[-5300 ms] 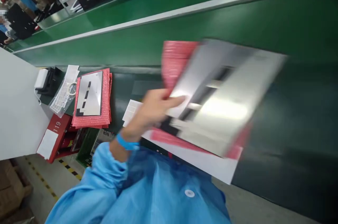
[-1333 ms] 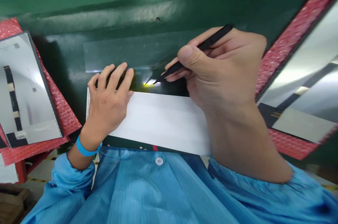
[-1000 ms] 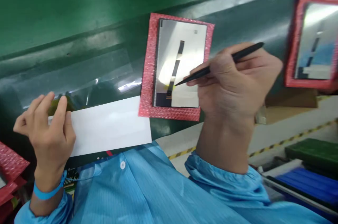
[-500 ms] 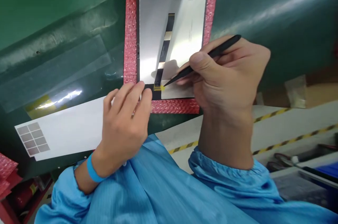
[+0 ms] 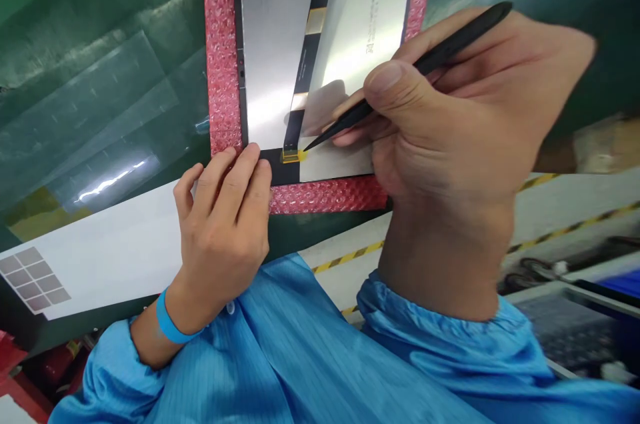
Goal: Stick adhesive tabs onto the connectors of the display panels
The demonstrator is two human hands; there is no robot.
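A flat silver panel [image 5: 280, 24] with black edges lies on pink bubble wrap [image 5: 221, 64]. Down its middle runs a black ribbon cable [image 5: 309, 64], ending at a small yellow piece [image 5: 291, 156] near the lower edge. My right hand [image 5: 450, 111] grips a black pointed tool [image 5: 435, 54], its tip beside the yellow piece. My left hand [image 5: 225, 224] rests at the panel's lower left corner, fingertips on the black border and wrap, fingers slightly apart and holding nothing; its thumb is hidden.
A white sheet [image 5: 120, 247] with grey squares lies at the left on the green mat [image 5: 310, 234]. Clear film [image 5: 100, 97] is above it. At the lower right, beyond the table edge, are striped floor tape [image 5: 350, 256] and a bin with a blue item.
The view has come closer, so the panel looks larger and its top is cut off. Both hands keep nearly the same places on the panel, with the tool tip still by the yellow piece.
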